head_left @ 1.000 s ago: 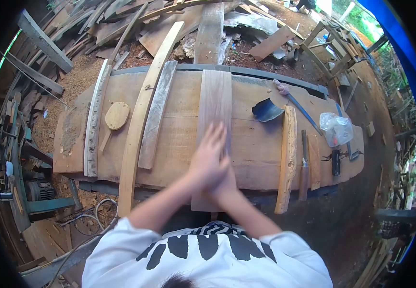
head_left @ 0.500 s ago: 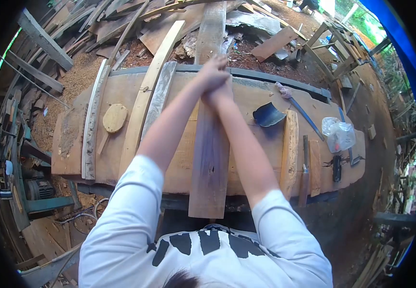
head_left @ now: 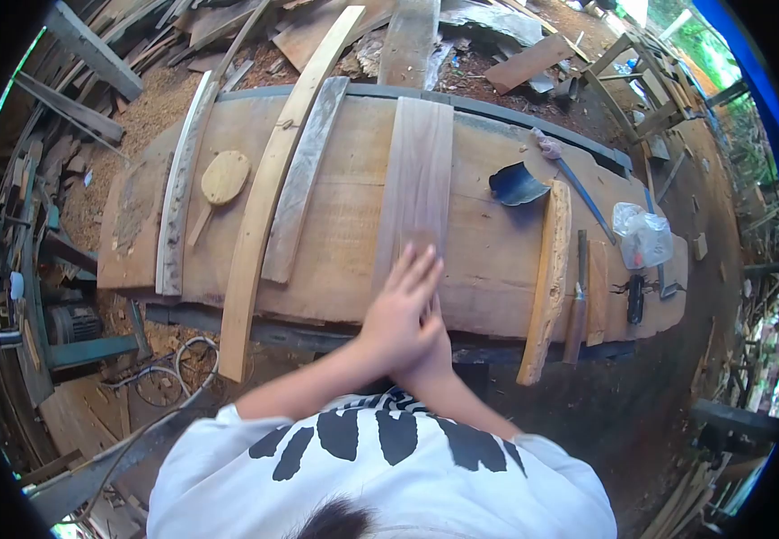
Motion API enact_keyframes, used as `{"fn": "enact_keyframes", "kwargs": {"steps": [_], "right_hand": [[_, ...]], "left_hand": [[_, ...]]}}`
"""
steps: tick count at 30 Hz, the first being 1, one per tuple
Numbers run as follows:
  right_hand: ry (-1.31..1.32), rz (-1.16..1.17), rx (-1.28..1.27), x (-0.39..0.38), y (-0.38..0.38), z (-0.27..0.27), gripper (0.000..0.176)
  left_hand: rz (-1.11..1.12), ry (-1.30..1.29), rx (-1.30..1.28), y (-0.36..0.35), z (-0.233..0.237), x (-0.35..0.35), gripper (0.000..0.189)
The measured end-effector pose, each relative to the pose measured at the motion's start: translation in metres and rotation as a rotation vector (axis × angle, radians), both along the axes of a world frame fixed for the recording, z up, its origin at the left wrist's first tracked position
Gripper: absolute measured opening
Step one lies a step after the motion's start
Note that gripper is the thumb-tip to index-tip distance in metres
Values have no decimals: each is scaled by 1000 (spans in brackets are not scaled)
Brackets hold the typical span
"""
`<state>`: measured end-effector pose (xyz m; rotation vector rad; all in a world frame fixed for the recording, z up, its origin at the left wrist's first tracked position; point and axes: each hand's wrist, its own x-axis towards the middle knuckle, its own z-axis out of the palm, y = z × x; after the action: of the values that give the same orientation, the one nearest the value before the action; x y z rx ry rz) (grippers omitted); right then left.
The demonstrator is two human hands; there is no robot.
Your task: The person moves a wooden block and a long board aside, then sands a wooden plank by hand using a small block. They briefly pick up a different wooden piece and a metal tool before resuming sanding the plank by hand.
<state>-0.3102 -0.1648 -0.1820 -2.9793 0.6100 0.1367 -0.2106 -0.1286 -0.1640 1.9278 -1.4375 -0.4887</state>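
My left hand (head_left: 400, 316) lies over my right hand near the table's front edge, its fingers stretched forward over a purplish-brown board (head_left: 421, 171). My right hand (head_left: 430, 355) is mostly covered by the left, so its fingers and anything beneath them are hidden. The board runs away from me across the wooden table (head_left: 344, 220). To its left lie a grey plank (head_left: 308, 184) and a long pale plank (head_left: 268, 207). On its right rests a dark curved piece (head_left: 518, 185).
A round wooden paddle (head_left: 225, 178) and a white-edged strip (head_left: 181, 198) lie on the left. At the right are a rough-edged wood strip (head_left: 551, 269), a chisel (head_left: 577, 314), a blue bar (head_left: 587, 198), a plastic bag (head_left: 645, 238) and a black tool (head_left: 635, 299). Scrap wood lies beyond.
Both hands have come back toward me from the table's far edge to its near side, elbows now bent. The view has shifted slightly, and more of the board's far part shows.
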Motion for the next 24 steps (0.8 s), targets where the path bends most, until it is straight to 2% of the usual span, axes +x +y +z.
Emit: {"fn": "enact_keyframes", "kwargs": {"steps": [2, 4, 5, 6, 7, 8, 9, 10, 11, 12, 13, 14, 15, 19, 21, 23, 24], "right_hand": [[0, 14, 66, -22, 22, 8, 71], [5, 23, 131, -25, 24, 9, 70], [10, 39, -6, -18, 18, 3, 72], [15, 56, -144, -8, 8, 1, 74], [-79, 54, 99, 9, -16, 4, 75], [-121, 102, -4, 27, -45, -12, 71], [-149, 45, 144, 53, -72, 0, 65], [19, 61, 43, 81, -99, 1, 58], [21, 33, 21, 112, -134, -29, 50], [-44, -41, 105, 137, -161, -30, 43], [90, -71, 179, 174, -197, -50, 40], [-76, -111, 187, 184, -203, -29, 39], [-66, -121, 200, 179, -197, -36, 39], [-128, -136, 143, 157, -188, -50, 39], [-169, -140, 115, 148, -177, -56, 38], [-213, -135, 89, 142, -160, -60, 38], [-235, -130, 76, 140, -152, -61, 38]], "left_hand": [[3, -5, 13, 22, 6, -17, 70], [34, 98, -33, 32, 9, -25, 73], [68, 78, -74, 25, 2, -21, 75], [101, 57, -115, 7, -4, -10, 78], [143, 61, -67, -14, -4, 5, 82], [179, 99, -109, -42, -11, 24, 84], [183, 14, -113, -76, -20, 50, 89], [185, 27, -91, -111, -22, 76, 87], [156, -17, -26, -146, -28, 105, 85], [60, -31, -18, -178, -30, 137, 83], [158, 71, -193, -204, -34, 154, 75], [133, 1, -189, -222, -33, 174, 82], [81, 0, -80, -234, -31, 191, 88], [117, -109, -36, -224, -36, 188, 93], [115, -128, -56, -196, -22, 170, 94], [117, -54, 139, -164, 3, 149, 95], [139, -73, 92, -151, -4, 140, 96]]}}
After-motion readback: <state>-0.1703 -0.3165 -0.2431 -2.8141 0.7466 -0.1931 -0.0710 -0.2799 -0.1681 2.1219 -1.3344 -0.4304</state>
